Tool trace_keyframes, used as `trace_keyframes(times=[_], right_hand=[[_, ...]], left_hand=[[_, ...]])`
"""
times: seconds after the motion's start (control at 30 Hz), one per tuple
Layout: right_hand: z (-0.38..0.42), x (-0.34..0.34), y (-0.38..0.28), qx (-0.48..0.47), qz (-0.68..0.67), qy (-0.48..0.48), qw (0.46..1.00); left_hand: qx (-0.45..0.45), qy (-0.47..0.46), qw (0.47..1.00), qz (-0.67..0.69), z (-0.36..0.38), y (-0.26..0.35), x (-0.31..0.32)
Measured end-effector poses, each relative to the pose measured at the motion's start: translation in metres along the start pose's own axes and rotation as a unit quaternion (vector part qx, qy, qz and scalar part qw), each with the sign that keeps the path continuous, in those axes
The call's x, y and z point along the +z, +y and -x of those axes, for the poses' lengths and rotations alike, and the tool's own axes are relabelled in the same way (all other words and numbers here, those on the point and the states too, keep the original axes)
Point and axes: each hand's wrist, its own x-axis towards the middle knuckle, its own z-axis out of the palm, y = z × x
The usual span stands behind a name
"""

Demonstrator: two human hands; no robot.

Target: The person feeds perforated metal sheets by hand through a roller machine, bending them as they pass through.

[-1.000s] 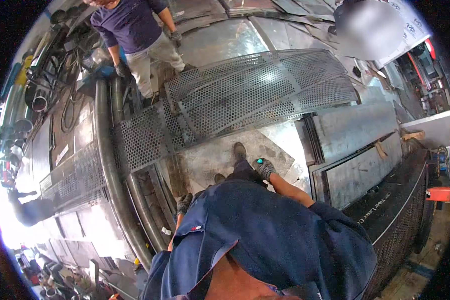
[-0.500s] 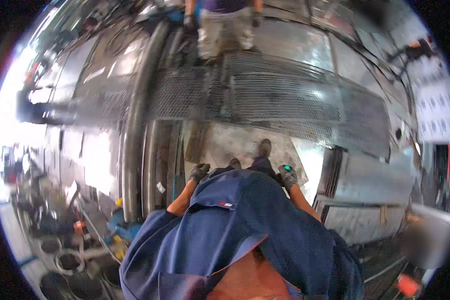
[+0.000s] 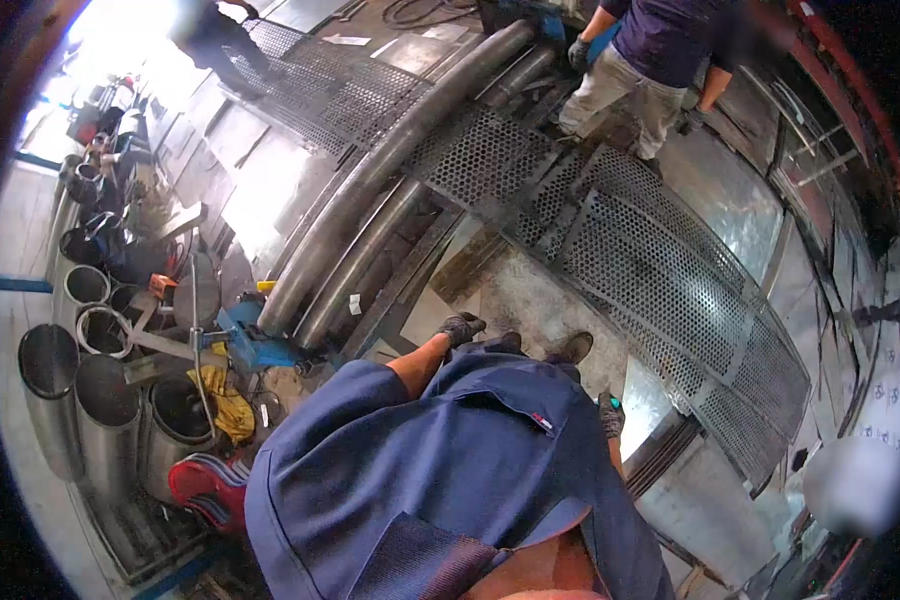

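Note:
My left hand, in a dark patterned glove, hangs in front of my body with its fingers curled. Nothing shows in it, and its palm side is hidden. On the other side, my right hand hangs low in a similar glove, closed around a small teal-green object that shows only in part. Perforated metal sheets lie ahead of my right hand, apart from it. The long metal pipes run ahead and left of my left hand, not touched by it.
A person with gloved hands stands beyond the perforated sheets. Another person is at the far left by another perforated sheet. Upright pipe sections, a blue metal stand and a yellow cloth are at left.
My view has turned left, so the sheets and pipes now run diagonally and the person ahead appears further right. More of the pipe sections shows. Both my hands still hang low.

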Motion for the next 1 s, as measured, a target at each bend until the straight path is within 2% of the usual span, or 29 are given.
trace_keyframes(times=[0.1, 0.13, 0.17, 0.27, 0.33, 0.43, 0.5, 0.53, 0.63, 0.67, 0.7, 0.8, 0.83, 0.87, 0.9, 0.93, 0.97, 1.0], right_hand=[[0.005, 0.005, -0.004, 0.006, -0.015, -0.006, 1.000], [0.007, 0.005, -0.006, -0.020, 0.061, 0.017, 0.998], [0.007, 0.005, -0.008, -0.019, 0.061, 0.019, 0.998], [0.006, 0.002, -0.009, -0.072, 0.187, 0.000, 0.980], [0.008, -0.003, 0.001, -0.104, 0.090, -0.035, 0.990], [0.010, 0.005, -0.006, -0.052, 0.154, 0.022, 0.986], [0.005, 0.002, 0.005, -0.019, 0.052, 0.019, 0.998], [-0.001, 0.001, 0.011, -0.014, 0.048, 0.031, 0.998], [-0.008, -0.007, 0.019, -0.072, 0.047, 0.018, 0.996], [0.011, 0.002, 0.001, -0.032, 0.053, 0.038, 0.997], [0.022, 0.008, -0.012, 0.008, 0.060, 0.057, 0.997], [0.009, 0.005, 0.003, 0.069, -0.016, 0.070, 0.995], [0.001, -0.001, 0.011, 0.050, 0.053, 0.045, 0.996], [-0.014, -0.011, 0.030, 0.054, 0.047, 0.053, 0.996], [-0.016, -0.011, 0.035, -0.014, 0.101, 0.037, 0.994], [-0.017, -0.013, 0.038, 0.012, 0.076, 0.041, 0.996], [-0.008, -0.008, 0.026, 0.038, 0.051, 0.047, 0.997], [-0.001, -0.002, 0.019, 0.041, 0.046, 0.054, 0.997]], left_hand=[[-0.018, -0.021, 1.000, -0.006, 0.007, 0.009, -0.004], [-0.039, -0.032, 0.999, -0.003, 0.010, 0.014, -0.005], [-0.040, -0.035, 0.999, -0.004, 0.006, 0.011, -0.004], [-0.029, -0.042, 0.999, 0.001, -0.006, -0.003, 0.000], [-0.010, -0.031, 0.999, 0.016, -0.016, -0.017, 0.004], [-0.031, -0.040, 0.997, 0.055, -0.008, -0.007, 0.002], [-0.027, -0.047, 0.995, 0.083, -0.009, -0.006, 0.002], [-0.007, -0.051, 0.997, 0.064, -0.012, -0.006, 0.001], [-0.028, -0.043, 0.996, 0.070, 0.006, 0.022, -0.002], [-0.040, -0.078, 0.993, 0.078, 0.001, 0.017, -0.003], [-0.061, -0.071, 0.993, 0.070, 0.011, 0.031, -0.005], [-0.077, -0.071, 0.992, 0.069, 0.020, 0.046, -0.007], [-0.072, -0.071, 0.991, 0.084, 0.018, 0.045, -0.007], [-0.072, -0.078, 0.991, 0.077, 0.019, 0.047, -0.007], [-0.040, -0.066, 0.996, 0.035, 0.022, 0.050, -0.008], [-0.007, -0.053, 0.999, -0.006, 0.024, 0.054, -0.011], [-0.013, -0.055, 0.997, 0.058, 0.006, 0.027, -0.004], [-0.013, -0.062, 0.997, 0.053, 0.001, 0.022, -0.006]])
